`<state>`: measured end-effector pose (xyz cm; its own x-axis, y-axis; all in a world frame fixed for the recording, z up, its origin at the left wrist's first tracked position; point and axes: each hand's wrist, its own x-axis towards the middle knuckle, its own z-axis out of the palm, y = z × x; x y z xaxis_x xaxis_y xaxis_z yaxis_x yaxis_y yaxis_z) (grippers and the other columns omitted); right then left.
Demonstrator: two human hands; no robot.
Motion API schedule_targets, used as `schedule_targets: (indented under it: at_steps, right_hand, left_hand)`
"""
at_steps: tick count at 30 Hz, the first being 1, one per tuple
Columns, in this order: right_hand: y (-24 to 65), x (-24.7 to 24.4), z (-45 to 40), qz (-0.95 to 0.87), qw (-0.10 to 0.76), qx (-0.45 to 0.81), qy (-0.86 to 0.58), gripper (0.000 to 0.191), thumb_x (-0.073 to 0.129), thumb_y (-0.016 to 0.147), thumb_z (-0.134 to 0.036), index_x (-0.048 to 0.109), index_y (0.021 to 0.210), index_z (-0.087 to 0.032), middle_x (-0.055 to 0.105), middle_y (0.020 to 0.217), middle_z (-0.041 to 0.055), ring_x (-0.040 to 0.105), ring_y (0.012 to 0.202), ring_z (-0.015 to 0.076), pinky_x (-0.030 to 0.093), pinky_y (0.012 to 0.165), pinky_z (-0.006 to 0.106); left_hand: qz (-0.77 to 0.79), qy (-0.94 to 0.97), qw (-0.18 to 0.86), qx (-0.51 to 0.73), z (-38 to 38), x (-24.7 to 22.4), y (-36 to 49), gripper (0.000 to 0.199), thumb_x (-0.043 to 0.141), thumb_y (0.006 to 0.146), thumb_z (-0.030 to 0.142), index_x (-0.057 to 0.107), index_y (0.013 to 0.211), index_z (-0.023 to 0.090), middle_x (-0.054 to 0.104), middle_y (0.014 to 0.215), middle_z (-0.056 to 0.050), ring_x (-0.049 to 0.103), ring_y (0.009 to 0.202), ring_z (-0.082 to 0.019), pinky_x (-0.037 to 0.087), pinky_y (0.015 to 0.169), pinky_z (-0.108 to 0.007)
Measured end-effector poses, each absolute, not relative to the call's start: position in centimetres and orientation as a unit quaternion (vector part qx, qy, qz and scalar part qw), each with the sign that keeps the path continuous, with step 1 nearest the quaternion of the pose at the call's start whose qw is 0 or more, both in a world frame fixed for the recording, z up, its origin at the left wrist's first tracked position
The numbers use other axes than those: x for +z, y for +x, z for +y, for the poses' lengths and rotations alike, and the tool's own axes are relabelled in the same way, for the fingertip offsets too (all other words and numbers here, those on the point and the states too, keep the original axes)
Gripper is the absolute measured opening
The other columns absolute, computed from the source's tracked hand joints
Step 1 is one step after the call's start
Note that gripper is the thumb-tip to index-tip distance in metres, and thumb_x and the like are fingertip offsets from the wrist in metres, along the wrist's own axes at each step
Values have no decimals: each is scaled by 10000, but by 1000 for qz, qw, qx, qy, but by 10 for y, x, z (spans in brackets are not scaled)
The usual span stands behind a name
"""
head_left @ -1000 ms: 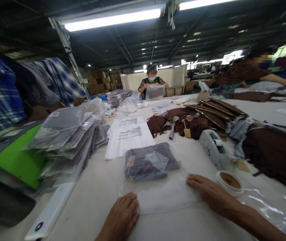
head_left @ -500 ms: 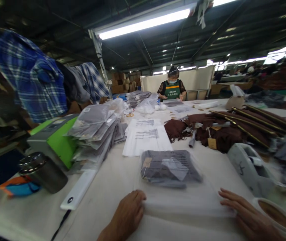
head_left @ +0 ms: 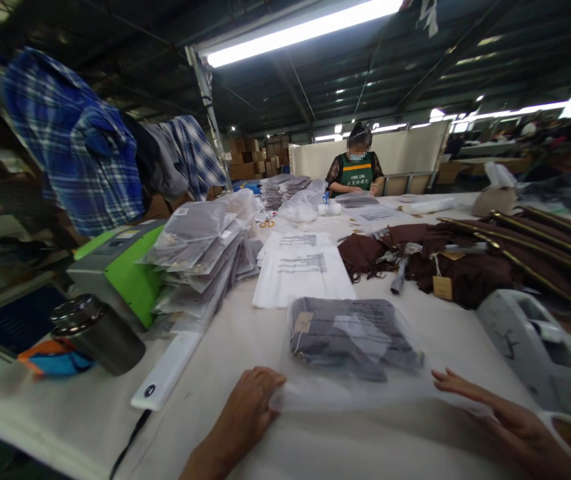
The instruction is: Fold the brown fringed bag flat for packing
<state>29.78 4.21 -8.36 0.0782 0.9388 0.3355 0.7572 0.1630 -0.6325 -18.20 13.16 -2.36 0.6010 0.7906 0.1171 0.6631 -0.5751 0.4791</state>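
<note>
A folded grey garment point(head_left: 353, 337) lies inside a clear plastic bag point(head_left: 365, 393) on the white table point(head_left: 225, 373). My left hand point(head_left: 245, 417) rests on the bag's near left corner, fingers curled over its edge. At the bag's near right edge my right hand point(head_left: 508, 420) lies flat with fingers spread. A paper tag point(head_left: 303, 323) shows on the garment's left corner.
A leaning stack of bagged grey garments point(head_left: 200, 257) stands at the left beside a green machine point(head_left: 115, 270) and a steel cup point(head_left: 98, 333). Printed bags point(head_left: 301, 270) lie ahead, brown garments point(head_left: 465, 267) and a tape dispenser point(head_left: 530, 347) at right. A person point(head_left: 357, 170) works at the far end.
The view has swung left and down a little. My hands have stayed on the bag's near edge, the right one sliding out toward the right corner. The far person lowered a bag.
</note>
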Motion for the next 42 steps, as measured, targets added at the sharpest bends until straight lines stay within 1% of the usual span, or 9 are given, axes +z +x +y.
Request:
schedule_targets:
  at_steps: [4,9,15,19,26,31,36,38,42]
  right_hand:
    - [283,-75,47,-585,440,204,-650,472,561,818,-683,786,988,-305,746,1122,52,677,1089,318,546,958,405]
    - [247,-62,61,-492,480,103,-719,538,414,879,-670,681,707,-235,726,774,45,694,772,235,562,712,275]
    - [223,-54,90,-463,392,25,-795,486,254,935,-572,575,767,-248,669,688,25,644,641,202,492,595,272]
    - [227,-64,93,-495,308,23,-812,452,264,912,-551,604,856,-257,721,838,65,675,713,261,459,615,336]
    - [224,-61,96,-507,150,37,-848,314,325,981,-414,578,884,-255,700,709,64,682,634,266,370,521,305]
    - [220,-49,102,-504,116,43,-855,288,318,1014,-378,552,915,-242,733,778,86,717,726,273,412,569,304]
    - [220,-48,105,-512,130,60,-847,271,332,1018,-331,565,936,-218,747,837,104,729,798,290,465,628,333]
    - [217,-48,106,-514,141,60,-844,264,340,1017,-322,573,967,-209,749,858,113,731,812,301,484,645,349]
    - [215,-39,97,-514,171,37,-840,252,432,967,-228,570,1174,-188,754,921,132,730,819,308,508,689,377]
  left_hand:
    - [380,834,236,324,149,-30,-167,145,516,886,265,656,887,229,711,1053,-69,607,1053,-241,488,946,-402]
    - [490,721,264,413,162,-26,-139,428,342,963,551,593,835,229,673,851,-35,653,868,-203,515,823,-300]
    - [619,688,157,345,187,-30,-113,385,178,1013,406,484,843,247,570,645,9,584,593,-178,409,599,-257]
    - [666,707,105,214,203,-37,-113,268,301,1012,335,538,940,230,648,705,-38,650,656,-231,388,628,-289]
    - [691,714,67,90,219,-38,-100,284,323,1027,376,560,1014,219,704,775,-73,692,744,-240,459,699,-325]
    - [684,715,40,139,219,-24,-111,277,346,1019,385,562,1046,215,711,840,-61,692,757,-226,490,667,-314]
    - [559,792,-13,246,176,-19,-88,271,358,1006,298,602,1081,207,673,1102,-96,631,1054,-214,483,956,-361]
    - [401,875,-30,269,155,-30,-59,242,466,968,285,627,1146,255,670,1173,-82,596,1153,-254,469,1009,-438]
    - [336,922,-34,189,137,-61,-9,711,725,800,387,418,1442,379,403,1541,-82,324,1409,-436,293,1069,-735]
